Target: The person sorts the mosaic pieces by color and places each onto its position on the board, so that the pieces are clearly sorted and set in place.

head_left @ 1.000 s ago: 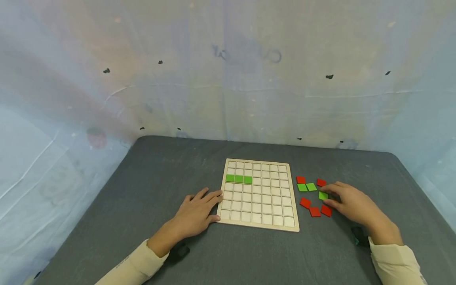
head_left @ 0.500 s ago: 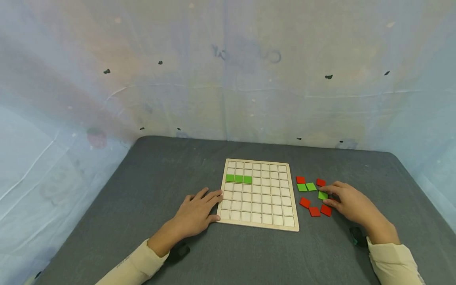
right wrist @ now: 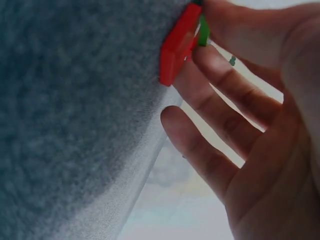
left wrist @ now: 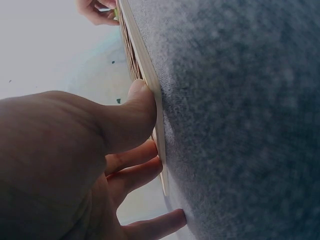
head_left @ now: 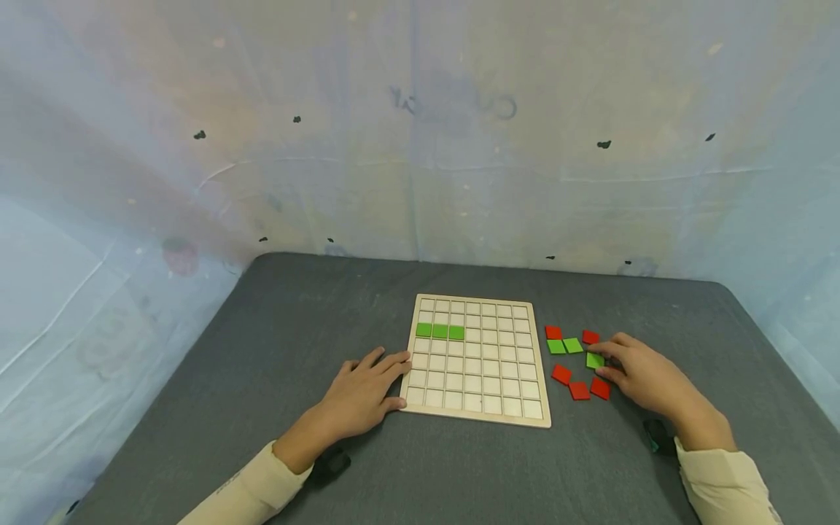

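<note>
A square wooden grid board (head_left: 494, 337) lies on the dark table, with three green tiles (head_left: 440, 331) side by side in one row at its left edge. My left hand (head_left: 357, 394) rests along the board's left side with spread fingers; in the left wrist view, its thumb (left wrist: 140, 107) touches the rim. To the right of the board, my right hand (head_left: 646, 375) pinches a green tile (head_left: 595, 360) between thumb and index finger, low over the table. In the right wrist view, that tile's edge (right wrist: 203, 31) shows at the fingertips, beside a red tile (right wrist: 176, 50).
Between the board and my right hand lie several loose red tiles (head_left: 580, 391) and two loose green tiles (head_left: 573, 345). A pale sheet (head_left: 485, 160) hangs behind the table (head_left: 315, 306). Small dark objects sit under both wrists.
</note>
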Action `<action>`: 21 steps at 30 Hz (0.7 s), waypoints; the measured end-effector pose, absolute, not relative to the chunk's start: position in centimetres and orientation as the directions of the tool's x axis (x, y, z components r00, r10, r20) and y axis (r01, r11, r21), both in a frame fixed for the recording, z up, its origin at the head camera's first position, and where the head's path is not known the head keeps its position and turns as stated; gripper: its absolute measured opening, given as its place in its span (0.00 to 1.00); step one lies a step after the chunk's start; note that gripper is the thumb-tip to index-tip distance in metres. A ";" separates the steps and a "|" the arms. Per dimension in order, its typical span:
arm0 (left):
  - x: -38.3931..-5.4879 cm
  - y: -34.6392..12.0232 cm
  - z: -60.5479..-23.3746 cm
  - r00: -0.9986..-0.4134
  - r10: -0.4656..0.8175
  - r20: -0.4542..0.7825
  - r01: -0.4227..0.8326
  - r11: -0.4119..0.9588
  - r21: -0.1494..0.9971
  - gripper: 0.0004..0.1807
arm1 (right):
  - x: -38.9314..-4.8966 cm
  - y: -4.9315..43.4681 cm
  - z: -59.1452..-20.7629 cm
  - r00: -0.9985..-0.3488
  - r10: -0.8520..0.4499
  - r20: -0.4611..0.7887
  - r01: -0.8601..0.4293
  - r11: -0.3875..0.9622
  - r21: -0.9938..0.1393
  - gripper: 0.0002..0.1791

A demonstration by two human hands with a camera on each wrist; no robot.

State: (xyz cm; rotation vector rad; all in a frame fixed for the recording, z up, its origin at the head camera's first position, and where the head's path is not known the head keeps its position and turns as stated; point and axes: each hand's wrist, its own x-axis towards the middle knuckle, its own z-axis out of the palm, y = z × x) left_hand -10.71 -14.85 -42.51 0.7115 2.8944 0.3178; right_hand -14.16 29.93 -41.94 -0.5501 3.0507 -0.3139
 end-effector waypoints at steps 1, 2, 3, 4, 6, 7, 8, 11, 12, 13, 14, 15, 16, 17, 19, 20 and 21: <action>-10.7 -14.9 -42.5 -0.877 0.472 -0.089 0.441 0.865 0.238 0.33 | -14.2 29.9 -42.0 -0.937 -0.348 0.011 -0.343 0.917 -0.202 0.20; -10.7 -14.9 -42.5 -0.878 0.471 -0.088 0.440 0.866 0.239 0.33 | -14.2 29.8 -42.0 -0.937 -0.349 0.012 -0.344 0.917 -0.201 0.20; -10.7 -14.9 -42.5 -0.877 0.471 -0.089 0.441 0.865 0.238 0.33 | -14.2 29.8 -42.0 -0.937 -0.350 0.014 -0.346 0.917 -0.201 0.19; -10.7 -14.9 -42.5 -0.877 0.472 -0.089 0.441 0.865 0.241 0.33 | -14.2 29.8 -42.0 -0.936 -0.351 0.014 -0.346 0.917 -0.200 0.19; -10.7 -15.0 -42.5 -0.876 0.474 -0.088 0.442 0.863 0.245 0.33 | -14.2 29.8 -42.0 -0.935 -0.355 0.015 -0.350 0.916 -0.196 0.17; -10.8 -15.0 -42.5 -0.875 0.476 -0.087 0.443 0.861 0.248 0.33 | -14.1 29.9 -42.0 -0.934 -0.357 0.017 -0.353 0.915 -0.193 0.16; -10.8 -15.0 -42.5 -0.875 0.477 -0.086 0.444 0.860 0.249 0.33 | -14.1 29.9 -42.1 -0.933 -0.360 0.021 -0.357 0.914 -0.191 0.16; -10.8 -15.0 -42.6 -0.874 0.479 -0.085 0.446 0.859 0.251 0.32 | -14.1 30.0 -42.1 -0.928 -0.372 0.030 -0.371 0.909 -0.189 0.15; -10.8 -15.0 -42.6 -0.874 0.479 -0.084 0.446 0.859 0.251 0.32 | -14.1 30.0 -42.1 -0.927 -0.373 0.032 -0.372 0.909 -0.188 0.15; -10.8 -15.0 -42.6 -0.874 0.478 -0.085 0.446 0.859 0.250 0.32 | -14.1 30.0 -42.1 -0.927 -0.373 0.032 -0.372 0.909 -0.187 0.16; -10.8 -15.0 -42.6 -0.874 0.478 -0.085 0.445 0.860 0.250 0.32 | -14.2 30.0 -42.1 -0.928 -0.372 0.032 -0.371 0.910 -0.188 0.16; -10.8 -15.0 -42.6 -0.875 0.477 -0.086 0.444 0.860 0.250 0.32 | -14.2 30.0 -42.1 -0.928 -0.372 0.031 -0.371 0.909 -0.189 0.16; -10.8 -15.0 -42.7 -0.875 0.476 -0.084 0.444 0.861 0.250 0.32 | -14.2 30.0 -42.1 -0.929 -0.368 0.031 -0.367 0.911 -0.189 0.17; -10.8 -15.0 -42.7 -0.876 0.476 -0.084 0.444 0.861 0.249 0.32 | -14.2 30.0 -42.1 -0.930 -0.367 0.030 -0.366 0.911 -0.191 0.18; -10.8 -15.0 -42.7 -0.876 0.475 -0.084 0.444 0.862 0.246 0.33 | -14.2 30.0 -42.1 -0.929 -0.368 0.030 -0.367 0.910 -0.194 0.19; -10.8 -15.0 -42.8 -0.876 0.474 -0.084 0.443 0.862 0.245 0.33 | -14.2 30.1 -42.1 -0.928 -0.370 0.029 -0.369 0.909 -0.194 0.20; -10.8 -15.0 -42.8 -0.877 0.474 -0.084 0.443 0.863 0.243 0.33 | -14.2 30.1 -42.1 -0.927 -0.373 0.028 -0.371 0.908 -0.194 0.20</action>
